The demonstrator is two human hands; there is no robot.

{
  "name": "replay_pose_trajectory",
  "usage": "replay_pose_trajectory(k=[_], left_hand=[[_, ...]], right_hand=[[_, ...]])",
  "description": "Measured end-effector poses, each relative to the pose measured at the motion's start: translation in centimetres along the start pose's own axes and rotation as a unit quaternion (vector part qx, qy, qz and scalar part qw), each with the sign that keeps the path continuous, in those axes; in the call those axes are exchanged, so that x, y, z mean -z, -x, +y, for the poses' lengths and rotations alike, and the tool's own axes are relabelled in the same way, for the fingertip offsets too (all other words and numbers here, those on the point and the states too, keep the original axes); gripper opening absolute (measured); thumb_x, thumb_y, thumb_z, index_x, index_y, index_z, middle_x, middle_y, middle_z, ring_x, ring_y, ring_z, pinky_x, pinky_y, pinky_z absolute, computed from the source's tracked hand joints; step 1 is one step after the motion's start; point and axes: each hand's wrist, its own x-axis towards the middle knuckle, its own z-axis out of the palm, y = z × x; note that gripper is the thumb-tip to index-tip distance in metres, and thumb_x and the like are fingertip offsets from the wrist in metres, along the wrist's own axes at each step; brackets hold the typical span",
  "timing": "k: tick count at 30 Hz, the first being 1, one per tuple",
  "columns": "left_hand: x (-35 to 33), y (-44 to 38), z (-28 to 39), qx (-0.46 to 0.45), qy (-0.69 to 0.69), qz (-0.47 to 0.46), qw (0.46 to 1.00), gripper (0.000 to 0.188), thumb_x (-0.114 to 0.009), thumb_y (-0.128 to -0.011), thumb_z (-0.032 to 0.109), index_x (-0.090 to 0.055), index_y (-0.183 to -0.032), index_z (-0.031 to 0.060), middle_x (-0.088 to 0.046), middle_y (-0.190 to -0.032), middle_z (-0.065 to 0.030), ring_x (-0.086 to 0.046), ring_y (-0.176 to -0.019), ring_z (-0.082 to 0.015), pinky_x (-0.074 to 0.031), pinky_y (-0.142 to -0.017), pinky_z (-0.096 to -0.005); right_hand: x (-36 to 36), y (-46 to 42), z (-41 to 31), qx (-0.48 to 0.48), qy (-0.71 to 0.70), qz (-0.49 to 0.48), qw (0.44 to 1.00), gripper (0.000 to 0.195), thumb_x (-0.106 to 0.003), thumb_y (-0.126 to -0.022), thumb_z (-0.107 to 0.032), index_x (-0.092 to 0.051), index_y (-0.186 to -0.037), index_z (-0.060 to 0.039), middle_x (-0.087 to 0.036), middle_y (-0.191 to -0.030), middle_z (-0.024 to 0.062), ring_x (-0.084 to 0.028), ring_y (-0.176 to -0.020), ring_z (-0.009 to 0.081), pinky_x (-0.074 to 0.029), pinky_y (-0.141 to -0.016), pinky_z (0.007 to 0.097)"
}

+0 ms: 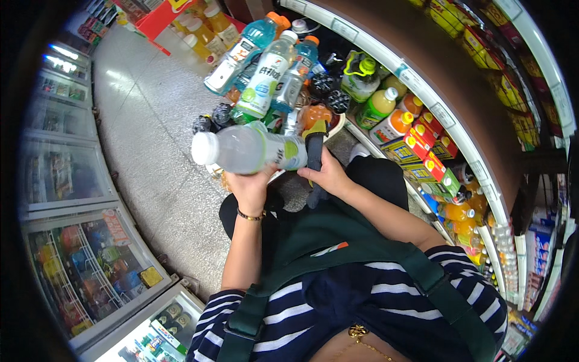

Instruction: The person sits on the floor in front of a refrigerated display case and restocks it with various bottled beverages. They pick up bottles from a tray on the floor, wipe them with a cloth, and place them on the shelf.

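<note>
My left hand [251, 188] is closed around the lower side of a clear plastic drink bottle [244, 147] with a white cap, which lies sideways in front of me, cap to the left. At the bottle's base is my right hand [328, 174], holding a dark cloth or glove with yellow parts [315, 149]; whether its fingers also touch the bottle is hard to tell. Just beyond, a similar bottle with a green-and-white label [262, 86] lies on a heap of drinks, beside blue sports-drink bottles [239, 54] with orange caps. The heap partly hides a white-rimmed container [337, 128].
Shop shelving with a white edge [407, 77] curves along the right, with juice bottles [382, 106] and boxed drinks [418, 140] on its bottom level. Glass-door coolers [68, 172] line the left. Beyond the heap, a red stand [158, 22] adjoins yellow drink bottles [199, 34].
</note>
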Motion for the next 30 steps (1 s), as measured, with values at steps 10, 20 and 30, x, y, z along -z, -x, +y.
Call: replay_pose_trajectory(k=[10,20,30], left_hand=[[3.4,-4.5,-0.1,0.052,0.170,0.105,0.978,0.037,-0.061,-0.074,0.001,-0.043,-0.107,-0.0002,-0.055,-0.096,-0.0091,-0.056,-0.082,-0.0175,-0.049,-0.069,-0.0291],[-10.3,-9.2,1.2,-0.038,-0.291,-0.121,0.948,0.060,-0.071,-0.056,0.014,-0.043,-0.106,-0.0050,-0.059,-0.094,-0.0218,-0.059,-0.085,-0.0316,-0.048,-0.073,-0.0351],[-16.4,-12.5,-5.3,-0.062,-0.547,-0.166,0.818,0.073,-0.067,-0.060,0.019,-0.034,-0.120,-0.0060,-0.056,-0.096,-0.0256,-0.057,-0.084,-0.0377,-0.047,-0.074,-0.0402]], right_hand=[[-2.5,-2.6,-4.5,0.080,-0.060,-0.008,0.995,0.060,-0.067,-0.074,-0.017,-0.034,-0.121,0.0002,-0.049,-0.110,0.0090,-0.048,-0.097,0.0151,-0.039,-0.085,0.0282],[1.3,-3.8,-0.9,-0.029,-0.269,0.132,0.954,0.040,-0.056,-0.082,-0.005,-0.034,-0.116,-0.0039,-0.055,-0.097,0.0074,-0.059,-0.070,0.0157,-0.050,-0.055,0.0270],[3.2,-5.6,0.4,-0.163,-0.285,0.088,0.941,0.047,-0.054,-0.083,-0.011,-0.027,-0.118,0.0054,-0.052,-0.087,0.0115,-0.056,-0.061,0.0167,-0.049,-0.047,0.0286]])
